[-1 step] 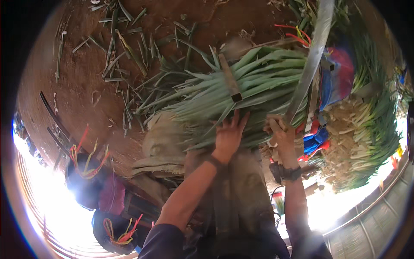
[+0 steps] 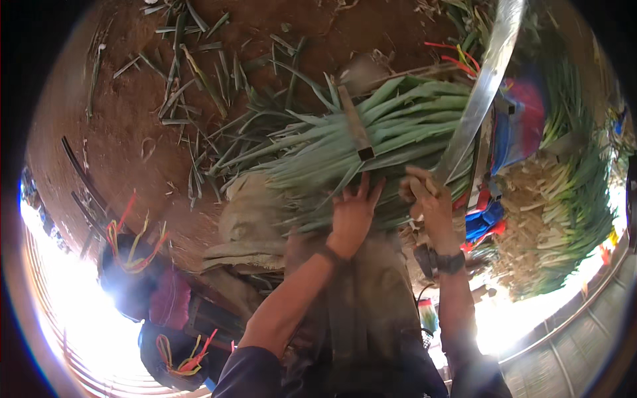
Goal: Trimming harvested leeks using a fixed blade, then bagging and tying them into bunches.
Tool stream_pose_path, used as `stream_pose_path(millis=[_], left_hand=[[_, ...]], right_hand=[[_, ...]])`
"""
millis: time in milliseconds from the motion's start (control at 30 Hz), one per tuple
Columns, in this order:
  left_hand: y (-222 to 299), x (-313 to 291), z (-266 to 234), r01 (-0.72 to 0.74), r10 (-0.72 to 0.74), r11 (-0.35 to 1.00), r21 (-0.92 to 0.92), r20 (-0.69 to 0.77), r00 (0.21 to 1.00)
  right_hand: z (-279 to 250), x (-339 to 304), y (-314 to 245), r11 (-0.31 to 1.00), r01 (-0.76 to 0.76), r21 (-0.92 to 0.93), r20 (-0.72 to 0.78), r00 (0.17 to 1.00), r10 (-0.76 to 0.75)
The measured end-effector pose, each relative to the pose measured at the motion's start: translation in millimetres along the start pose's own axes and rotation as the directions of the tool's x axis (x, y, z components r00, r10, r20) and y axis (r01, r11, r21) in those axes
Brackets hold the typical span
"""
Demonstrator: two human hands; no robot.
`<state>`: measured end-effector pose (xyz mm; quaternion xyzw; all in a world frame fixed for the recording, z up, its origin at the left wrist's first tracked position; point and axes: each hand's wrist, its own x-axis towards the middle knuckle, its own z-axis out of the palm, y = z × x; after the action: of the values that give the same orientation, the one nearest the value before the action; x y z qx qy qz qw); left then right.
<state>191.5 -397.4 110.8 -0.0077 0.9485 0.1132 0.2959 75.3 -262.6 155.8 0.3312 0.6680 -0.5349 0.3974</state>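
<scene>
Right hand (image 2: 431, 199), right of centre, clamped on the knife (image 2: 483, 93) at its lower end; handle mostly hidden in the fist. Blade slants up to the top edge, passing over the right end of the greens (image 2: 405, 113). Best with a firm wrist and the edge square to the leaves. Left hand (image 2: 352, 215), mid-frame: fingers apart, over the near edge of the greens; can't tell how hard it presses. Flat, steady pressure should stop leaves sliding; fingertips and thumb belong well off the blade line. Greens lie across the centre, leaf tips fanning left; square tube (image 2: 356, 126) sticks up among them, and hitting it could dull the edge. Sack (image 2: 249, 215) below their left end, scraps (image 2: 222, 73) upper left, stacked bunches (image 2: 547, 225) far right.
</scene>
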Motion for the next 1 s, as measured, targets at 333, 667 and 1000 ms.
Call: stream_pose_path(millis=[333,667,1000], left_hand=[[-21.6,40.2,-89.7,0.028,-0.138,0.910,-0.415,-0.237,0.962],[-72.0,94.0,-12.3,0.022,-0.040,0.964,-0.267,-0.060,0.997],[-134.6,130.6,-102.1,0.145,0.140,0.595,-0.790,0.280,0.950]], right_hand=[[17.1,84.1,-6.5,1.000,0.006,-0.005,0.319,0.948,-0.004],[26.5,50.2,-37.5,0.997,0.000,-0.072,0.176,0.984,0.013],[-26.7,-30.6,-16.2,0.791,-0.199,-0.578,0.014,0.967,0.253]])
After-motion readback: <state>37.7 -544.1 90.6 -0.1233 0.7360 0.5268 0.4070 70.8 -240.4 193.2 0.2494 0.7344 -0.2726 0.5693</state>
